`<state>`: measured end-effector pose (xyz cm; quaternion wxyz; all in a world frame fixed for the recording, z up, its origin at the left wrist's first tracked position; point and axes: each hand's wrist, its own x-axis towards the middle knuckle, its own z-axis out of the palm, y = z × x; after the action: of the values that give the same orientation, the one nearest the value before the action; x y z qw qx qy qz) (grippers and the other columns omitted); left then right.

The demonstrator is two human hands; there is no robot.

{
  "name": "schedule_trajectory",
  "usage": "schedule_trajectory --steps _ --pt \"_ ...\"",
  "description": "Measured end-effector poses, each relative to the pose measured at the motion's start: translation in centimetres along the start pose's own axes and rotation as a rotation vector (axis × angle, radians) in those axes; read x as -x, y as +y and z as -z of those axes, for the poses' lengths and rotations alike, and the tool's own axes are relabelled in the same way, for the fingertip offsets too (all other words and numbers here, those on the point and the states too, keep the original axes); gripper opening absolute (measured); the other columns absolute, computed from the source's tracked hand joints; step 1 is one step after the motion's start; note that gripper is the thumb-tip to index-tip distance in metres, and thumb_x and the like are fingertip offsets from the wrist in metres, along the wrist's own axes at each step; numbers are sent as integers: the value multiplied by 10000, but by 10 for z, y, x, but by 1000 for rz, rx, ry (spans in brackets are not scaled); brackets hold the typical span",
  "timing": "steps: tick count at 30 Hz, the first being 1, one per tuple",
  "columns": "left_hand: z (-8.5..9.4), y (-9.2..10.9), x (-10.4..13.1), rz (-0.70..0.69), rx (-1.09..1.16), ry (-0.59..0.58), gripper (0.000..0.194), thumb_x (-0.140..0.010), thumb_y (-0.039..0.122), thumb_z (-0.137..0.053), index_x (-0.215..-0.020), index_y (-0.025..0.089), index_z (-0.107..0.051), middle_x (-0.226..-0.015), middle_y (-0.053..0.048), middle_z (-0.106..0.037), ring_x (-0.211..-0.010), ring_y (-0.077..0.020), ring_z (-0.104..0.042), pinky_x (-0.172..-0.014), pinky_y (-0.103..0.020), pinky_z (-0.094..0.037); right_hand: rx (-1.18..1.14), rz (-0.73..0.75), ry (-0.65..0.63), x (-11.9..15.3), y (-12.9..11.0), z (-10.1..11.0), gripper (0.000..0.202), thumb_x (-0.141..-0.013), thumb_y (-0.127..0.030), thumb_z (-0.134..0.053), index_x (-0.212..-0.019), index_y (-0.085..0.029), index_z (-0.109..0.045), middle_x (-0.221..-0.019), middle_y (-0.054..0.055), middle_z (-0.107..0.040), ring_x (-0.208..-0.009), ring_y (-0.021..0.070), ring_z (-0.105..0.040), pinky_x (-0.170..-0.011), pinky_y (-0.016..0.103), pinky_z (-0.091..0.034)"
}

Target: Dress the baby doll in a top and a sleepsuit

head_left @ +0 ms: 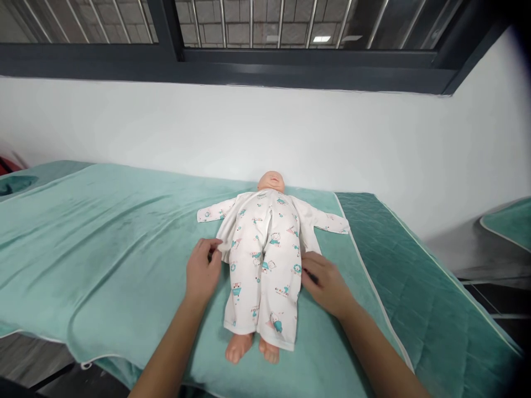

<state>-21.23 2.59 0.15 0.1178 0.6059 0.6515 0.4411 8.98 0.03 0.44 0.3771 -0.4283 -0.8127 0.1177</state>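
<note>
You have a light green blanket point(124, 249) spread over the surface in front of you, with soft creases running across its left part. To the right, a darker, quilted green cover point(398, 282) shows beyond the blanket's pale edge. Behind them rises a white wall point(199, 127), and above it a dark window frame point(249, 66) with upright metal bars point(251, 25) beyond.

Your left hand point(202, 271) has its fingers bent toward the thumb, with only a small gap inside the curl, and the tips touch the side edge of the white top point(307, 218). Your right hand point(327, 282) is curled in much the same way, its tips at the side of the printed trousers point(265, 265), close to the top's lower edge. The fingertips are small from here, so you can't quite tell whether either hand is pinching cloth.

The doll point(271, 181) lies on its back on the blanket between your hands, its head toward the wall and its bare feet point(239, 348) toward you. The sleeves spread out to both sides, farther from you than your fingers; the trouser legs reach down between your hands, nearly to the feet.
</note>
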Motion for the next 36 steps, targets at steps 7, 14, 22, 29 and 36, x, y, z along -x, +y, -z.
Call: schedule_trajectory --steps 7,14,22,29,36 --pt "-8 -4 -10 74 -438 93 393 -893 470 -496 -1070 152 -646 -1236 -177 -594 -1220 -387 -458 -980 -543 -370 264 -580 334 5 39 9 261 -897 -416 -561 -983 -183 -642 -932 64 -663 -808 201 -598 -731 323 -424" --pt "-1 -1 -13 119 -46 78 218 -914 423 -488 -879 216 -549 -937 -57 -653 -919 -249 -590 -808 -385 -435 498 -731 10 -3 29 5 287 -904 -487 -527 -786 -229 -570 -801 35 -664 -753 216 -595 -638 321 -319" --pt "5 68 -13 -348 144 -161 115 -969 318 -444 -946 227 -510 -1130 -50 -647 -1081 -210 -598 -916 -365 -458 643 -621 68 1 25 5 267 -916 -468 -539 -1012 -228 -605 -997 75 -657 -960 261 -592 -732 333 -338" --pt "-8 80 7 -744 -329 -217 169 -963 150 -428 -1045 197 -569 -1317 -77 -619 -1309 -242 -475 -1041 -449 -369 424 -694 -14 -4 31 9 220 -885 -427 -547 -799 -225 -566 -744 19 -643 -707 189 -575 -644 304 -302" --pt "-19 90 7 -563 -272 -236 260 -942 131 -443 -1137 222 -588 -1095 -64 -681 -1034 -243 -580 -850 -401 -429 -397 -598 344 -18 30 13 321 -846 -455 -561 -705 -238 -373 -632 -59 -393 -596 135 -408 -595 269 -339"
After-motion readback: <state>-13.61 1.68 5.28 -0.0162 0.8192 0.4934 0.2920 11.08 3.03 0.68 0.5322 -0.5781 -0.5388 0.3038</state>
